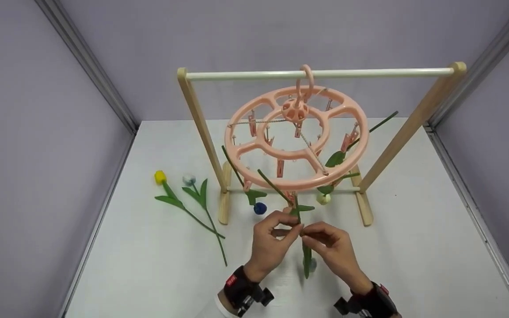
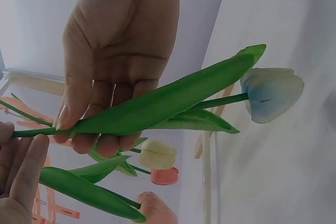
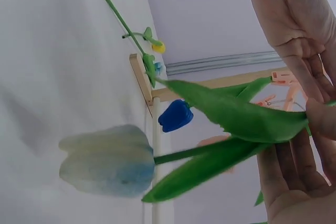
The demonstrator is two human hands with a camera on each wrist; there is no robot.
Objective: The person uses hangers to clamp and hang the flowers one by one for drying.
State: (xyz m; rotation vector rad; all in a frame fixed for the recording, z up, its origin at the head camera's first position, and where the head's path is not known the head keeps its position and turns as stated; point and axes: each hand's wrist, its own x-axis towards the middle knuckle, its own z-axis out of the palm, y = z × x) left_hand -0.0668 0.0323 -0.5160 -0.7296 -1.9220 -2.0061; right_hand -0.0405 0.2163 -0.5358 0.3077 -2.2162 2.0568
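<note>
My left hand (image 1: 272,240) pinches the upper stem of an artificial tulip between thumb and fingers. Just below it, my right hand (image 1: 336,251) pinches the same stem near the base of the leaves. This pale blue and white tulip (image 2: 275,95) hangs bloom down, its long green leaves spread along the stem. Directly beyond the hands is a pink round clip hanger (image 1: 281,183) with small clips. Upside down from it hang a dark blue tulip (image 1: 260,208), a cream tulip (image 1: 323,199) and a coral tulip (image 2: 165,176), among others partly hidden by leaves.
The hanger hooks over the white bar (image 1: 245,75) of a wooden stand (image 1: 199,119). Left of the stand, a yellow tulip (image 1: 160,177) and a light blue tulip (image 1: 189,179) lie on the white table (image 1: 148,274), their stems crossing. Grey panels (image 1: 38,176) enclose the table.
</note>
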